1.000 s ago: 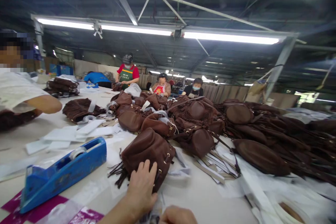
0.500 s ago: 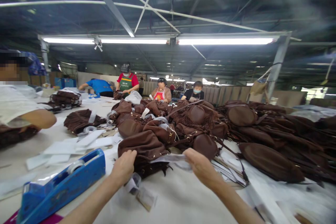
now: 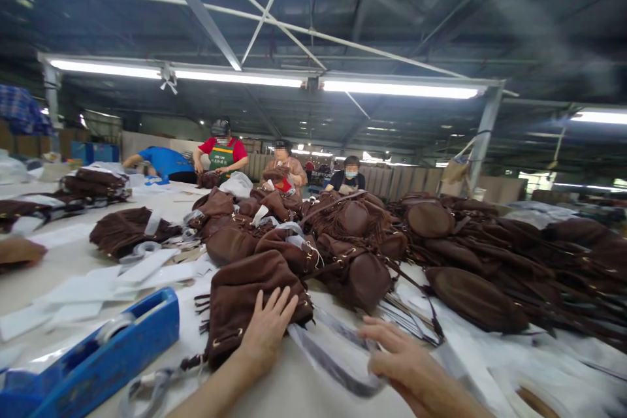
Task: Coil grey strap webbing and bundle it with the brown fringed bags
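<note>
"How are the hands?"
"The left hand [image 3: 268, 330] now lies flat, fingers spread, on a brown bag [image 3: 240, 290]; half a second ago it gripped the edge. The right hand [image 3: 399, 356] is half-curled at a plastic-wrapped strap [image 3: 337, 371]; I can't tell whether it grips."
"And the bag?"
"Fringe now showing leftward, between the blue tape dispenser [image 3: 132, 354] and the bag pile [image 3: 355, 219]."

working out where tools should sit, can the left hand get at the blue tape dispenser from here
Probably yes: the left hand rests on the brown bag, the tape dispenser stands to the hand's left, and only the bag's edge and some pale wrapping seem to lie between.
</note>
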`<state>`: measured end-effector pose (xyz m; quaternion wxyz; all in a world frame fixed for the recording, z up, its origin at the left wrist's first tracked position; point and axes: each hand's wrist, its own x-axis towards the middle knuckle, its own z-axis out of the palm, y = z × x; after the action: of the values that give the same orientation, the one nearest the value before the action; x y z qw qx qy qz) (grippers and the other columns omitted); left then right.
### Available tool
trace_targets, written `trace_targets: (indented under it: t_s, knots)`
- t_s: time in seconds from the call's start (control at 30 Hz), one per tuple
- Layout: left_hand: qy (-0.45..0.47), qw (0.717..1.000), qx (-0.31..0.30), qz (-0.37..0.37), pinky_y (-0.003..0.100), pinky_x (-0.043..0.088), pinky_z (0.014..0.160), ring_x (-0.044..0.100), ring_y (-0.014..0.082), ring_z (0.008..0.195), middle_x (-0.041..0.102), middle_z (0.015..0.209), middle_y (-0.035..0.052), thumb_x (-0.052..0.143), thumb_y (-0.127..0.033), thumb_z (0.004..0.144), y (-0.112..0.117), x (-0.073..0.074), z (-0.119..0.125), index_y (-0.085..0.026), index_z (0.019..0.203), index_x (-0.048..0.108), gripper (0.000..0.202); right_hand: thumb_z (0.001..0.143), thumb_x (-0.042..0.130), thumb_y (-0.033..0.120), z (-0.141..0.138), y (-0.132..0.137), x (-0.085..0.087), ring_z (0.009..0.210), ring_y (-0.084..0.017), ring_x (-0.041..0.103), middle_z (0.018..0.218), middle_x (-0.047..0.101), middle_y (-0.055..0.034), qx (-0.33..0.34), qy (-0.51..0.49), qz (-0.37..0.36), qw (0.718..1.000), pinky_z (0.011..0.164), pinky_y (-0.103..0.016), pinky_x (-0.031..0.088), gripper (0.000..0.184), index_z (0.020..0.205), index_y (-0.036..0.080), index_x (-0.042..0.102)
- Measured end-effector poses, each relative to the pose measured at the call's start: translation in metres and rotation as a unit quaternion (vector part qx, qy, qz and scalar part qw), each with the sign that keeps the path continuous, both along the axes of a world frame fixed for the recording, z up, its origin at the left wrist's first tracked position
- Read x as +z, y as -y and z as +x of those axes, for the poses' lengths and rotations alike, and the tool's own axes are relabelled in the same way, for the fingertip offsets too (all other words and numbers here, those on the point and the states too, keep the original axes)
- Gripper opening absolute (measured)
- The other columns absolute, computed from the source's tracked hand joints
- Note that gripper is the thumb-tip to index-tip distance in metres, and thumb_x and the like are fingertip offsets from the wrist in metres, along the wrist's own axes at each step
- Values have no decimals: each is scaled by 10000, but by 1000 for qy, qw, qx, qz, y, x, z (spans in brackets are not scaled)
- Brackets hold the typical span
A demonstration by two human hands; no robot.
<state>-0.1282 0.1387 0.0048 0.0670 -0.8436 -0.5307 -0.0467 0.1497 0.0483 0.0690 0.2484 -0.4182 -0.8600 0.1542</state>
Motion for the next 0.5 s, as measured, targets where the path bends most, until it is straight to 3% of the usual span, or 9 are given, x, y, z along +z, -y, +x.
trace_targets:
  t_s: [0.13,0.23,0.3,0.37,0.43,0.5]
  knots:
    - [25,999,-36,-10,549,117,1145,173,252,1434,156,1580,42,463,9,584,-12,-6,-13,-260,1491,234,973,758,566,70,46,13,-23,1330,-317,406,1352,575,-33,-48,122,35,991,1083,-508,276,290,795,308,728]
    - [41,997,-54,-31,537,97,1151,188,258,1430,177,1574,65,467,-2,621,-9,-6,-18,-247,1478,282,911,736,545,38,42,14,-31,1259,-316,494,1296,621,-49,-79,112,74,988,1064,-507,303,411,950,335,731]
    - [61,996,-56,-28,531,95,1153,202,260,1426,200,1569,72,456,-7,657,-8,-8,-18,-242,1469,308,858,731,528,43,9,7,-28,1145,-288,586,1213,673,-72,-59,81,89,991,999,-440,392,465,1069,311,701]
    - [85,995,-56,-15,518,115,1154,230,250,1418,242,1557,73,423,-5,706,-9,-11,-16,-240,1455,340,790,762,463,45,-40,-6,-25,923,-240,665,994,735,-76,-91,38,92,991,822,-347,486,395,969,268,715]
    - [100,993,-56,-2,506,142,1154,267,240,1404,287,1540,79,394,-3,743,-12,-16,-16,-235,1438,374,734,844,448,122,-92,-24,-28,830,-258,682,869,731,-111,-180,82,47,979,728,-342,497,280,930,210,700]
    - [108,992,-60,13,505,172,1151,297,238,1391,321,1524,85,388,-16,767,-17,-21,-17,-232,1430,389,697,845,558,249,-135,-42,-38,875,-303,684,944,717,-179,-275,156,0,949,724,-357,500,212,988,142,673]
